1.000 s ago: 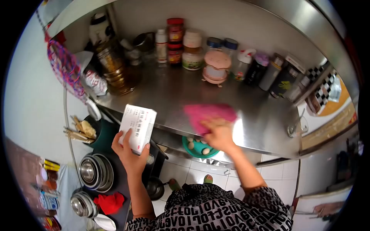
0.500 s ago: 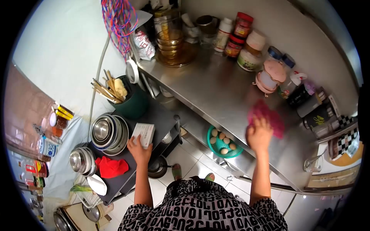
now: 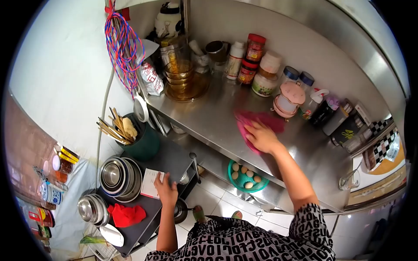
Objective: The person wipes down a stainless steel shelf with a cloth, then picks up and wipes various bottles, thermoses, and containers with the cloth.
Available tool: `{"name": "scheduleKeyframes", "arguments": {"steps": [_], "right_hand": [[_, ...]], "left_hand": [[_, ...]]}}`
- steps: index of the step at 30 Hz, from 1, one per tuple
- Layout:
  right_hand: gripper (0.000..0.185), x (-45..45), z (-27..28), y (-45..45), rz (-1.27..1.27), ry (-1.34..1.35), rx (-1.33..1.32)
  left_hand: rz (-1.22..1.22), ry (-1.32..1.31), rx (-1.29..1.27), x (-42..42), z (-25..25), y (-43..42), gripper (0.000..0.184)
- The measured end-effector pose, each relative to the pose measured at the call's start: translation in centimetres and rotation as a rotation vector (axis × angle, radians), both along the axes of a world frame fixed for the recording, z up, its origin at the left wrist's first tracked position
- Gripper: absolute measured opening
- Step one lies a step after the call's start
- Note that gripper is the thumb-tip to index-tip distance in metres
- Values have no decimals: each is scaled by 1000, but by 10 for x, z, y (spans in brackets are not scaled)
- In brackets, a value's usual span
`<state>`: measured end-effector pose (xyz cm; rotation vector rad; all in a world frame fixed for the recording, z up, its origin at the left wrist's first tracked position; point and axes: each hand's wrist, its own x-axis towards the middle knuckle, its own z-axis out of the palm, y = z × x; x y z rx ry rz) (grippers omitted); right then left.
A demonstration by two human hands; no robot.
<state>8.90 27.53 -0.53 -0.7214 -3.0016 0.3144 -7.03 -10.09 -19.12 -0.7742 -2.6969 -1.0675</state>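
My right hand (image 3: pixel 261 137) lies flat on a pink cloth (image 3: pixel 244 124), pressing it on the steel shelf (image 3: pixel 213 124) in front of the pink container (image 3: pixel 289 101). A white box (image 3: pixel 150 183) rests on the dark cart top, beside the stacked steel bowls. At the box's right edge is my left hand (image 3: pixel 166 189), its fingers apart and partly over the box.
Jars and bottles (image 3: pixel 248 71) line the back of the shelf, with amber bowls (image 3: pixel 179 80) at its left. Below sits a green basket (image 3: pixel 248 174) of eggs. A red cloth (image 3: pixel 126 215) and a green utensil bucket (image 3: pixel 146 145) are on the cart.
My left hand has lowered the white box onto the cart and loosened its fingers. My right hand slid the pink cloth right, then back left along the shelf. The view has shifted.
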Motion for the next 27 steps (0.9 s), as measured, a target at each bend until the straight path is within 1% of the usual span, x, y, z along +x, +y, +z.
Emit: {"name": "scheduleKeyframes", "arguments": {"steps": [3,4,5,6,7,8,9,10,11,13,14,16,17,18,19,21,23,24,25,26,27], "right_hand": [[51,-80,-19,18,-78,-16,78],[51,-97,-16,10,-129,-17,85],[52,-107,-16,-2,-137,-48,117],[52,-109,-14,-15,-164,-83,151],[52,-103,-17,-23,-109,-76,138],[50,-88,-21,-34,-53,36,148],[47,-70,-27,-40,25,101,149],[45,-46,-29,-50,101,220,198],[43,-19,-28,-57,110,263,182],[42,38,-22,-60,21,285,160],[42,67,-25,-51,-27,282,168],[42,126,-30,-31,-328,203,274],[42,157,-26,-19,-500,158,199],[42,191,-42,6,-614,161,262],[44,220,-40,25,-751,115,304],[46,265,-36,47,-935,126,236],[47,273,-37,47,-917,16,267],[46,266,-41,40,-912,92,284],[47,269,-56,16,-824,119,351],[47,257,-46,11,-766,65,338],[49,250,-59,15,-689,524,211]], "left_hand": [[-163,63,157,-3,28,30,46],[-187,174,114,-6,46,40,40],[-201,175,119,-11,58,47,40],[-225,214,194,-14,67,60,37],[-261,247,274,-14,77,75,34],[-262,266,323,-12,90,90,29],[-286,306,366,-11,99,103,29],[-329,305,412,-8,108,117,29],[-369,302,456,-2,114,129,28],[-454,301,501,13,126,154,26],[-535,307,512,24,132,164,26],[-695,359,571,47,144,192,25],[-792,337,583,63,150,204,26],[-882,335,598,79,156,216,26],[-970,341,618,95,163,231,26],[-1160,298,645,137,191,251,24],[-1377,177,647,181,206,279,22],[-1449,122,669,208,215,293,21],[-1505,25,666,243,222,293,19],[-1560,23,669,266,229,319,22],[-1615,22,670,294,233,346,25]]}}
